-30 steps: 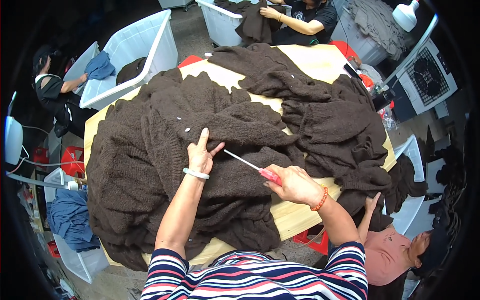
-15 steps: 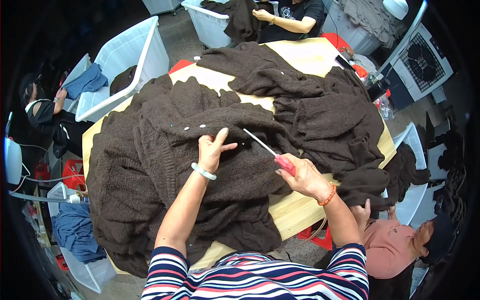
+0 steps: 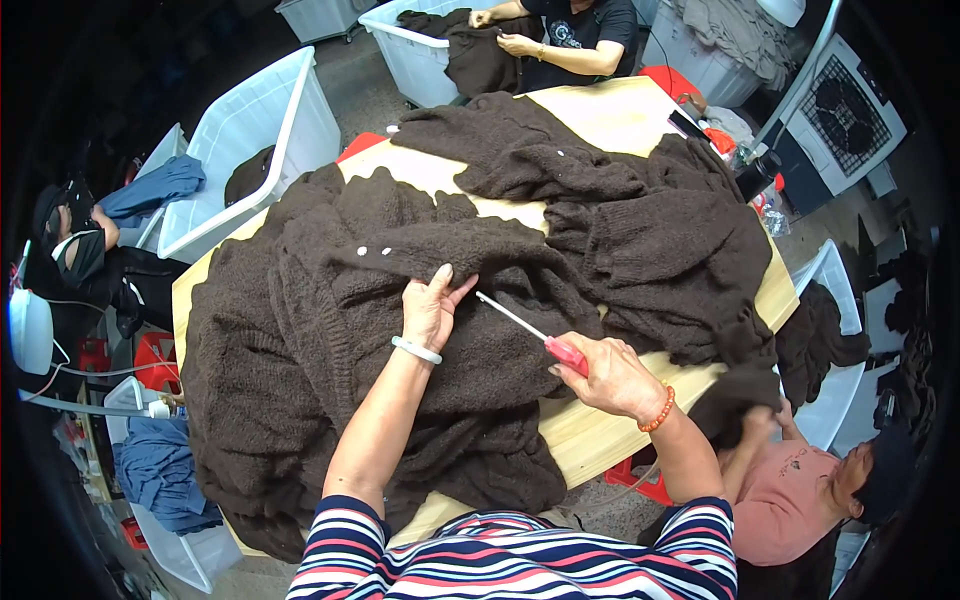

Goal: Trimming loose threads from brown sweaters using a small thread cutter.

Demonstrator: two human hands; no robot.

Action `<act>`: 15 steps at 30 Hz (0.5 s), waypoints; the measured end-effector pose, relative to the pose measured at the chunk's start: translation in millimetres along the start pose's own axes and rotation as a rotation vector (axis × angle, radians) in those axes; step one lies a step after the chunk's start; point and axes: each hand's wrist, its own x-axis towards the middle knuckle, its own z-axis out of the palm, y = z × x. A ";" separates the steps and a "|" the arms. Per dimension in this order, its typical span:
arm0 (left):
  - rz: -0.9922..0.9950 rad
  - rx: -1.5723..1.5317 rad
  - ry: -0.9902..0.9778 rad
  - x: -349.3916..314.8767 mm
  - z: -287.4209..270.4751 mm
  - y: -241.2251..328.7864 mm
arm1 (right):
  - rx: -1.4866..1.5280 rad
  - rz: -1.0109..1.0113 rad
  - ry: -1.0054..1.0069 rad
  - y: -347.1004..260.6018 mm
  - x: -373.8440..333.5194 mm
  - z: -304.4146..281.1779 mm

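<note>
While the knit (image 3: 450, 320) lies heaped in deep folds across the left and middle of the table (image 3: 600, 430), the left hand (image 3: 428, 318) rests at one of its raised folds, thumb and forefinger spread a little apart at the tips. Whether cloth is caught between those fingers cannot be told, since the others are hidden against the pile. The right hand (image 3: 612, 375) has its fingers wrapped round the red handle of the tool (image 3: 567, 354), whose thin metal shaft points up and left, its tip near the left forefinger.

By its look, the knit should be soft, limp and fuzzy, with plenty of grip and little slip; a single layer is probably light, but the heap would drag as a heavy mass. A loose stitch could snag on the tip. The fold edge near the pale spots (image 3: 374, 251) seems the best place to pinch, taking one layer rather than a fistful. The tool looks rigid and light; its smooth handle is the part to hold, with the slim shaft left free.
</note>
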 end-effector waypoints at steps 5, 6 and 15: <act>-0.006 -0.008 0.082 -9.2 -7.6 -5.1 | -0.067 0.029 -0.097 -11.3 -2.7 0.3; -0.002 -0.001 0.072 -8.9 -10.6 -5.7 | -0.050 0.022 -0.090 -11.5 -2.0 1.4; 0.006 0.027 0.125 -14.7 -24.3 1.1 | -0.054 0.008 -0.047 -11.8 2.2 11.1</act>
